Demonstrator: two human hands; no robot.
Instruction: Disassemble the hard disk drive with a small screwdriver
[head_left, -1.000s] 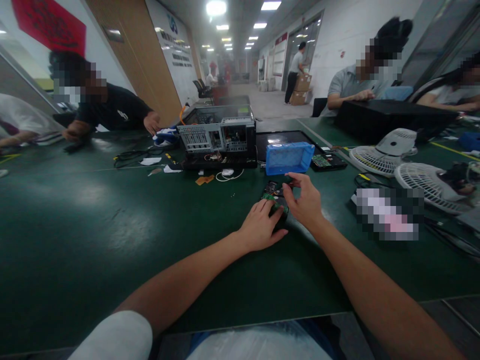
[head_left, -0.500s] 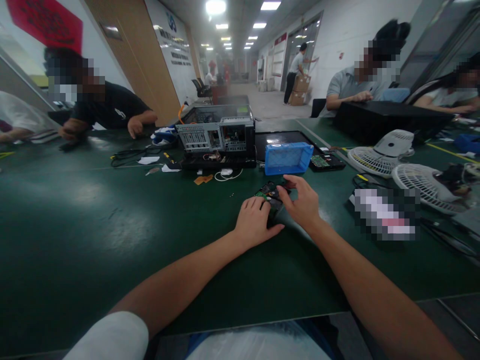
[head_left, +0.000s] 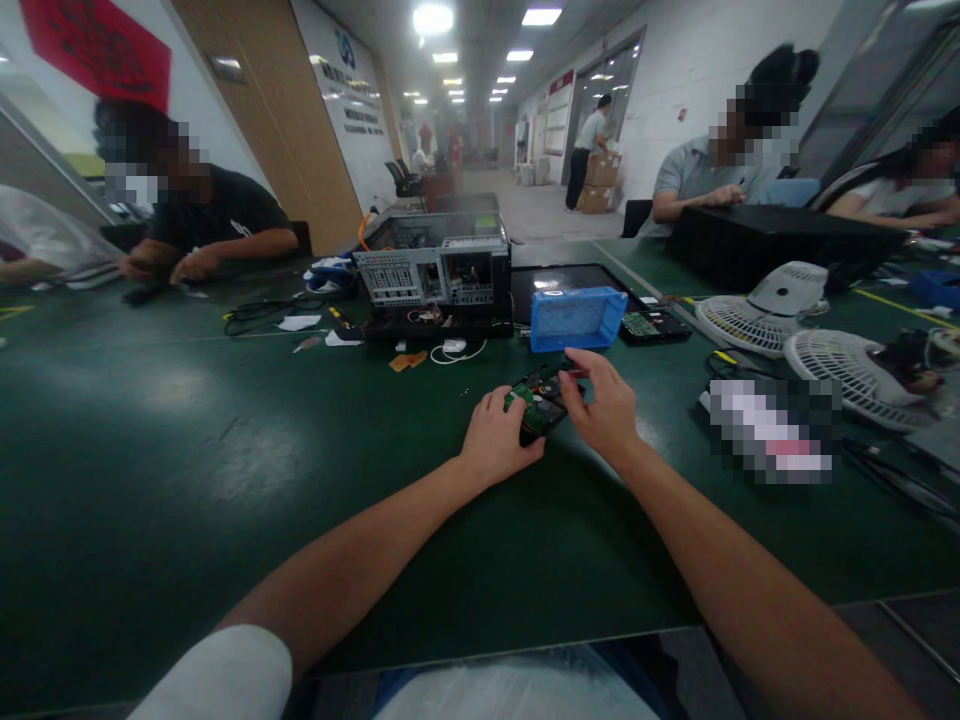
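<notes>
A small black device with an exposed green circuit board point(head_left: 546, 408) is held just above or on the green table, in front of the blue bin; whether it touches the surface I cannot tell. My left hand point(head_left: 495, 435) grips its left side, fingers over the board and thumb along the near edge. At the far right corner, my right hand point(head_left: 604, 402) has thumb and fingers closed on the device. The fingertips partly cover whatever they pinch there.
Behind my hands stand a blue plastic bin point(head_left: 576, 320) and an opened computer case point(head_left: 431, 270). Another board in a black frame point(head_left: 652, 323) lies right of the bin. White fan parts point(head_left: 757, 310) are at the right. Paper scraps and cables lie left. Other people sit across the table.
My left hand has shifted slightly left, and more of the green board shows. My right hand stays nearly in place. The person at far left has brought their hands together.
</notes>
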